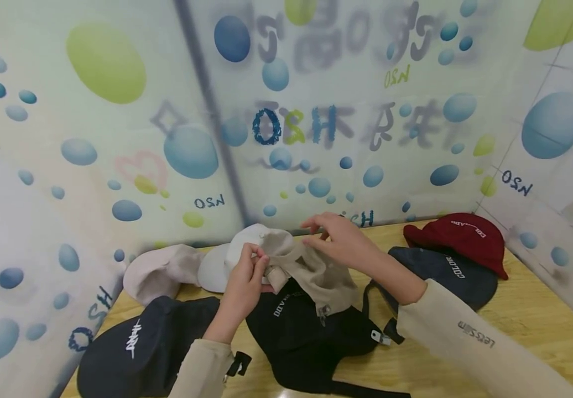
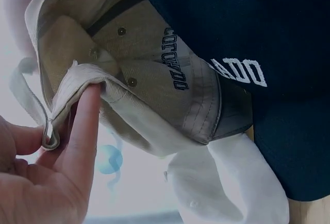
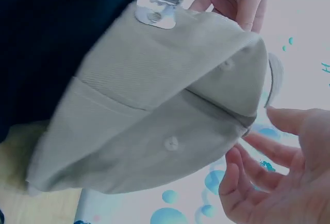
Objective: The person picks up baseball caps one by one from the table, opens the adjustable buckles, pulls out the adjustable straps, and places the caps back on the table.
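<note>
A beige cap (image 1: 326, 284) hangs in front of me above a black cap (image 1: 301, 348) with white lettering. My left hand (image 1: 241, 276) pinches the beige cap's back edge and strap between thumb and fingers. In the left wrist view its inside faces the camera, showing mirrored dark lettering. My right hand (image 1: 338, 240) is at the cap's far side, fingers loosely bent. In the right wrist view, the right hand's fingertips lie right at the cap's edge, its thumb apart from them beside the strap's loose end (image 3: 276, 77). A metal buckle (image 3: 156, 15) shows on the other side.
A white cap (image 1: 214, 268) and a pale pink cap (image 1: 149, 273) stand at the back left. Nearer is a dark navy cap (image 1: 117, 354) with white script. Right, a dark red cap (image 1: 458, 237) overlaps a slate-blue cap (image 1: 441, 276). A patterned curtain (image 1: 286, 182) borders the wooden table (image 1: 530, 320).
</note>
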### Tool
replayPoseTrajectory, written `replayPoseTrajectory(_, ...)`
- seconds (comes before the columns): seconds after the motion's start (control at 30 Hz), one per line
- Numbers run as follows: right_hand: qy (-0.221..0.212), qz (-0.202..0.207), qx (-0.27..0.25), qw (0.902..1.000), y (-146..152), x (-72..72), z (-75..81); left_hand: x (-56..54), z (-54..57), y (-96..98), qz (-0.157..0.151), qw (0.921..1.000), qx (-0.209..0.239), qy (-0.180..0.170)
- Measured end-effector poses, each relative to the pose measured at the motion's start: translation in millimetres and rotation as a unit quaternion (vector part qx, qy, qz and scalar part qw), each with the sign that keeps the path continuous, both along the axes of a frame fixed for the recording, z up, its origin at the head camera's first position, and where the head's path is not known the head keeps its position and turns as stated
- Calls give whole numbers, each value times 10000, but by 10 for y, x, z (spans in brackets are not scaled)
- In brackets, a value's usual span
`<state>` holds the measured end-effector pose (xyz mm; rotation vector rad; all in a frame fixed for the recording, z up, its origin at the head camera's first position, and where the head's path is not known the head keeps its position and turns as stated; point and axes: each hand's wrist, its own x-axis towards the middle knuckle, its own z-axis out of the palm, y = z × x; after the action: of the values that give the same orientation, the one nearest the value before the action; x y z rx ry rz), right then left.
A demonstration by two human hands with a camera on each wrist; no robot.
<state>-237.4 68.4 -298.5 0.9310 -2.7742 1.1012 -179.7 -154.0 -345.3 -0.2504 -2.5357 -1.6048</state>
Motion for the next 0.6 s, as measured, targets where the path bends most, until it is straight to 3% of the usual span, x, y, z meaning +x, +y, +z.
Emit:
replayPoseTrajectory(0.13,55,121,355,9993,-34,-46,19,9,-11,0,-9,10000,0,53)
replayPoseTrajectory(0.37,-327,11,466,9984,-42,-67,51,22,-27,-16,-103,9996,-116,229)
replayPoseTrajectory(0.6,-259,-220,450,9984,56,-112,137,26,-29,-53,-506,9977,-96,446)
